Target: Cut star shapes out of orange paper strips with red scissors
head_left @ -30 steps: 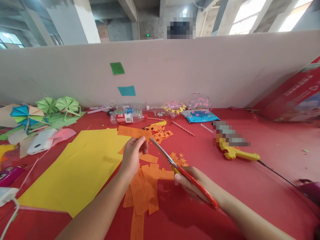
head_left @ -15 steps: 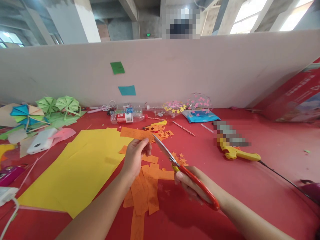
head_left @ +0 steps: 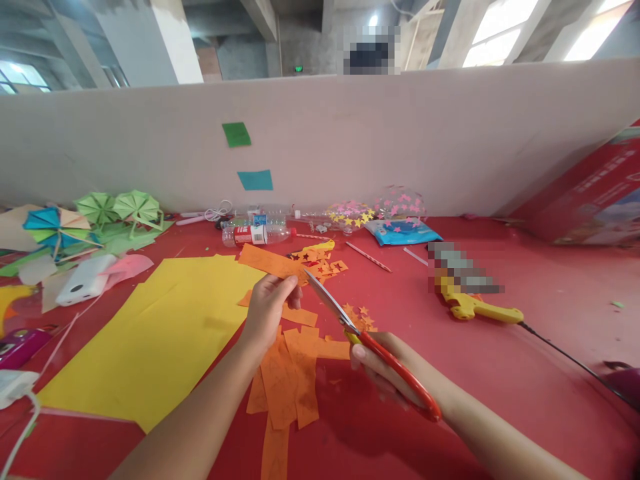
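Pinched in my left hand (head_left: 270,303) is an orange paper strip (head_left: 267,260), raised above the table and slanting up to the left. My right hand (head_left: 387,367) grips a pair of scissors (head_left: 333,300) with red and yellow handles, blades pointing up-left. The blade tips lie at the strip's right end, beside my left fingertips; whether they cut into the paper I cannot tell. Below my hands, several orange paper strips (head_left: 287,387) overlap on the red table. Small orange paper stars (head_left: 357,317) lie behind the scissors, and star-punched orange scraps (head_left: 327,267) lie farther back.
Yellow paper sheets (head_left: 165,327) cover the left-centre of the red table (head_left: 500,373). At right rests a yellow glue gun (head_left: 480,310) with its cord. Plastic bottles (head_left: 250,235) and a blue packet (head_left: 403,231) stand along the white partition (head_left: 320,140). Folded paper umbrellas (head_left: 135,210) sit far left.
The orange strip has tilted, its left end now higher. Both hands and the scissors keep nearly the same place.
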Demonstrator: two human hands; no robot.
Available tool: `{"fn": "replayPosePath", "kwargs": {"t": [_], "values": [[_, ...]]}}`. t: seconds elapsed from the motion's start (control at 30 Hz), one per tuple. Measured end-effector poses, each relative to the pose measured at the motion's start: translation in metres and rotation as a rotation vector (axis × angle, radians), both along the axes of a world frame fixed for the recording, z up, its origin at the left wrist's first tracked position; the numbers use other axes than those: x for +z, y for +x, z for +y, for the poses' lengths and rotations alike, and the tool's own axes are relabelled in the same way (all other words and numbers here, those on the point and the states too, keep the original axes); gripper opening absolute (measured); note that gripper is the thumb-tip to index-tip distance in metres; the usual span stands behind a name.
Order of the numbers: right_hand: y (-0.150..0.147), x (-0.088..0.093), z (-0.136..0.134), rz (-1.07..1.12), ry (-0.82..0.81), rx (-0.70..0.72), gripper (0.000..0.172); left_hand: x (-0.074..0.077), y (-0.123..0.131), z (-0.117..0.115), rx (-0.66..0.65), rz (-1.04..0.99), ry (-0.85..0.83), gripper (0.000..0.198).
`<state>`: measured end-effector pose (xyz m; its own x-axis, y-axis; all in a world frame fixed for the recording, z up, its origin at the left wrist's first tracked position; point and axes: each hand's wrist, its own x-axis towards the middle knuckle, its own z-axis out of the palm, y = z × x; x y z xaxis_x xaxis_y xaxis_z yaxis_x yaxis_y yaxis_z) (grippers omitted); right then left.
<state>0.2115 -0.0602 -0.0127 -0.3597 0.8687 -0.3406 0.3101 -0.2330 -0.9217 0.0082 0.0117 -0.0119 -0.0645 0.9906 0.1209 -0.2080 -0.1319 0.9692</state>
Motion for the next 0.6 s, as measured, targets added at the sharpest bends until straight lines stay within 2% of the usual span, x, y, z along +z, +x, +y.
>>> {"fn": "replayPosePath", "kwargs": {"t": [0.4, 0.6], "values": [[0.0042, -0.007, 0.0003, -0.029, -0.004, 0.006, 0.052, 0.0026, -0.0037, -0.0005, 0.01, 0.105, 0.049, 0.023], [0.0038, -0.0075, 0.0005, -0.037, 0.0, -0.009, 0.053, 0.0028, -0.0039, -0.0002, 0.014, 0.09, 0.047, 0.021]]}}
